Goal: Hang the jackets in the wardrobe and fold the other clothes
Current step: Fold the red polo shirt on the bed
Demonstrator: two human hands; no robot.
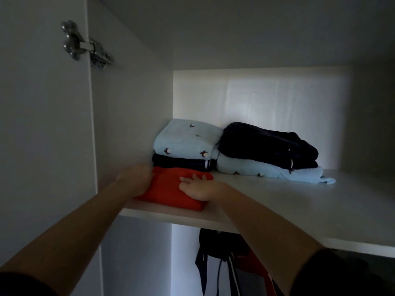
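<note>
Folded clothes sit on the upper shelf (277, 201) of a white wardrobe (132, 103), seen from just below shelf height. Nearest the front edge lies a folded red garment (168, 193), flat on the shelf board. The left hand (136, 178) presses against its left side; the picture is blurred there, so I cannot tell how the fingers are set. The right hand (198, 189) lies flat on top of the red garment with fingers spread and pointing inward, open and pressing down rather than gripping. Both forearms reach up from the bottom corners of the view, with dark sleeves at the elbows.

Just behind the red garment stands a small stack: a folded dark navy piece (181, 164) with white stripes at its edge, and on top of it a folded light blue piece (186, 137) printed with small dark bird shapes. To the right, touching this stack, is a second pile: a light blue piece (277, 171) with the same print at the bottom, and a dark navy garment (265, 144) bundled on top.

Below the shelf, jackets (224, 263) in dark and red cloth hang in the lower compartment. At upper left a metal hinge (85, 44) joins the open door (42, 124) to the wardrobe's side wall
</note>
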